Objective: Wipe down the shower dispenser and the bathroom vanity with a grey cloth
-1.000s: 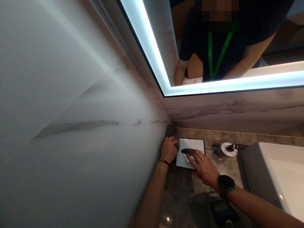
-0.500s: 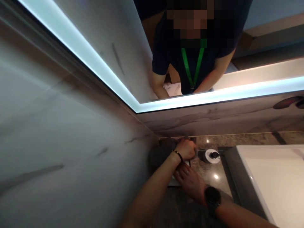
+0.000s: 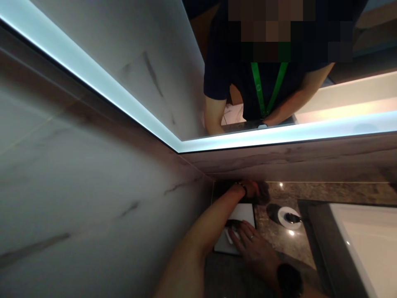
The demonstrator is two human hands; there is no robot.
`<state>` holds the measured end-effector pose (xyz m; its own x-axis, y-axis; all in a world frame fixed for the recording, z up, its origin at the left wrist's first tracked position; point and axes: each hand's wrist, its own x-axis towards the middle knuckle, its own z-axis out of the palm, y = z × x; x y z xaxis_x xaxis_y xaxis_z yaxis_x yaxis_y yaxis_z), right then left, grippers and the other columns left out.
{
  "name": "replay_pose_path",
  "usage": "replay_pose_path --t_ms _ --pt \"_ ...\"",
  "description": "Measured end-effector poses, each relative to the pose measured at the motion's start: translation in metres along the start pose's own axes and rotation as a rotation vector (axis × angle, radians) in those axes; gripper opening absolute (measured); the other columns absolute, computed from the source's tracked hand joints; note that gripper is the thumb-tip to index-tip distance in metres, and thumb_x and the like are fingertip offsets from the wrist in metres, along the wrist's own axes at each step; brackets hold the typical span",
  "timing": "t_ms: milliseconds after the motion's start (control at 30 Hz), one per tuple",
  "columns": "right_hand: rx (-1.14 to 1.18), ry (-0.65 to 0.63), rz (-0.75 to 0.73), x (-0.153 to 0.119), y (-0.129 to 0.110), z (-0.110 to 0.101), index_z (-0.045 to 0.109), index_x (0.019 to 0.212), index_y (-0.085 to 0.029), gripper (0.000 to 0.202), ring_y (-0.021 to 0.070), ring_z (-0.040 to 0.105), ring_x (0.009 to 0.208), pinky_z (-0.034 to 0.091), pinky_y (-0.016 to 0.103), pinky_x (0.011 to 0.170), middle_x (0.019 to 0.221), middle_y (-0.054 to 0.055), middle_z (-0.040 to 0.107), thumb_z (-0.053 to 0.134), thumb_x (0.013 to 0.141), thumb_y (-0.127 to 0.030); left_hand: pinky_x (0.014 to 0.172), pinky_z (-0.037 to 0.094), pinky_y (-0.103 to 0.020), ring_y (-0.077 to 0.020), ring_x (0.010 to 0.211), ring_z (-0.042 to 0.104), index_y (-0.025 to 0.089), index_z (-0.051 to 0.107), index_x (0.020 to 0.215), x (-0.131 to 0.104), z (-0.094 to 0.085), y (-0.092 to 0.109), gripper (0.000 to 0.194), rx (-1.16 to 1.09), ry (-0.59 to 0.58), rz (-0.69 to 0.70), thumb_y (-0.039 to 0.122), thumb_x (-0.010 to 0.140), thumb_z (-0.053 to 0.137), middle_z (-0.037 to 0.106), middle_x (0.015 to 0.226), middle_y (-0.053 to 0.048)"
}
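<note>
My left hand (image 3: 250, 188) reaches to the back corner of the stone counter, a beaded bracelet on its wrist. Its fingers are curled around something dark and soft-looking (image 3: 263, 193), possibly a cloth, too blurred to name. Nearer me lies a white, dark-edged tray (image 3: 245, 210). My right hand (image 3: 256, 246), with a ring and a black watch, rests over the tray's right side. Its fingers are stretched out and touch small white and dark items (image 3: 230, 235) there, partly hidden under them. Right of the tray stands a white round bottle (image 3: 283, 215) with a black pump.
A white basin (image 3: 369, 244) with a dark side fills the right of the counter (image 3: 276, 244). Marble wall (image 3: 102, 231) closes off the left. Above hangs a mirror with a lit border (image 3: 248, 138), reflecting a person in a dark shirt with a green lanyard.
My left hand has moved right and back along the wall, uncovering more of the tray. My right hand stays over the tray. The view has shifted slightly.
</note>
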<state>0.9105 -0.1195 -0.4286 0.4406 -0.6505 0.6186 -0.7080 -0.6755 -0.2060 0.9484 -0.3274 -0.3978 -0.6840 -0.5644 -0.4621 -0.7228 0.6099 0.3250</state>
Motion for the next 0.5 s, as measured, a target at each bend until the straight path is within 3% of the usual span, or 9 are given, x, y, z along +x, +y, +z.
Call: replay_pose_path --t_ms 100,200,333,400,500 --pt "-0.013 -0.019 -0.002 -0.001 0.000 -0.001 0.052 0.129 -0.011 0.062 0.0298 0.052 0.109 0.045 0.043 0.099 0.109 0.014 0.060 0.071 0.070 -0.012 0.081 0.053 -0.032 -0.0147 0.077 0.067 0.011 0.070 0.075 -0.052 -0.006 -0.051 0.012 -0.011 0.073 -0.251 0.003 0.077 0.061 0.072 0.078 -0.004" --pt "-0.033 -0.059 -0.019 -0.003 0.002 -0.002 0.051 0.131 -0.011 0.076 0.0306 0.051 0.110 0.046 0.044 0.101 0.110 0.014 0.059 0.086 0.065 -0.024 0.087 0.052 -0.037 -0.0166 0.082 0.068 0.010 0.070 0.080 -0.088 0.001 -0.072 0.020 -0.056 0.230 -0.410 -0.001 0.079 0.053 0.071 0.078 -0.005" --pt "-0.029 -0.064 -0.013 -0.005 0.007 -0.004 0.052 0.130 -0.010 0.098 0.0314 0.053 0.106 0.050 0.045 0.098 0.108 0.014 0.059 0.096 0.051 -0.045 0.082 0.054 -0.039 -0.0182 0.079 0.067 0.011 0.071 0.086 -0.117 0.023 -0.064 0.039 -0.211 0.400 -0.477 -0.008 0.075 0.039 0.070 0.074 -0.003" --pt "-0.026 -0.051 -0.021 -0.005 0.007 -0.005 0.053 0.130 -0.009 0.097 0.0319 0.054 0.106 0.051 0.045 0.098 0.108 0.015 0.059 0.097 0.050 -0.043 0.075 0.056 -0.037 -0.0179 0.073 0.067 0.012 0.071 0.085 -0.132 0.035 -0.056 0.038 -0.304 0.445 -0.500 -0.006 0.076 0.038 0.070 0.071 -0.003" --pt "-0.022 -0.037 -0.030 -0.004 0.004 -0.005 0.054 0.129 -0.008 0.095 0.0334 0.053 0.107 0.051 0.047 0.098 0.108 0.016 0.059 0.098 0.049 -0.034 0.077 0.056 -0.034 -0.0183 0.075 0.067 0.011 0.072 0.085 -0.157 0.056 -0.040 0.037 -0.413 0.510 -0.566 -0.001 0.080 0.038 0.073 0.075 -0.004"
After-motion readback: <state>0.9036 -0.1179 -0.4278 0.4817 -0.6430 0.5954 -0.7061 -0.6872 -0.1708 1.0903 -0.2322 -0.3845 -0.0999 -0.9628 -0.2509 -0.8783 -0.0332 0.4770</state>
